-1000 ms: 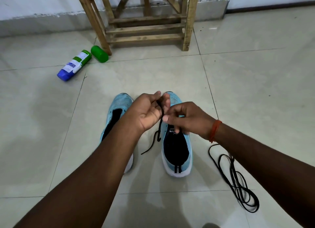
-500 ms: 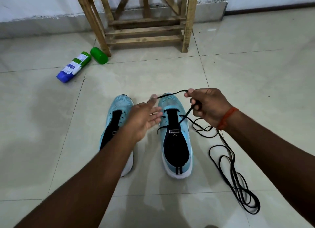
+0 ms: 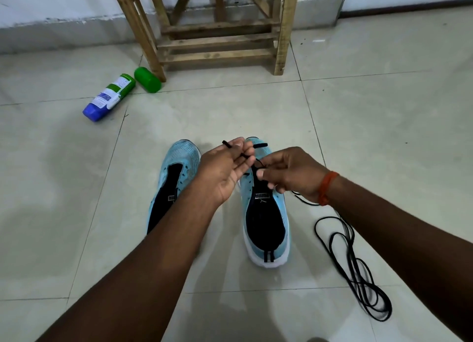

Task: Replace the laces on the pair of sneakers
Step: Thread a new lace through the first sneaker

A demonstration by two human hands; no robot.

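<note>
Two light-blue sneakers stand side by side on the tiled floor, toes away from me. The left sneaker (image 3: 176, 178) has no lace in its eyelets and is partly hidden by my left forearm. Over the front of the right sneaker (image 3: 266, 213), my left hand (image 3: 222, 170) pinches both tips of a black lace (image 3: 259, 145) between thumb and fingers. My right hand (image 3: 289, 172) pinches the same lace just above the eyelets. A second black lace (image 3: 355, 265) lies in loose coils on the floor to the right.
A wooden stool (image 3: 217, 34) stands at the back against the wall base. A bottle with a blue cap (image 3: 108, 98) and a green cap-like cylinder (image 3: 147, 80) lie on the floor at the back left.
My right hand has come back left from beside the shoe to its front. My left hand, open half a second ago, now pinches the lace tips.
</note>
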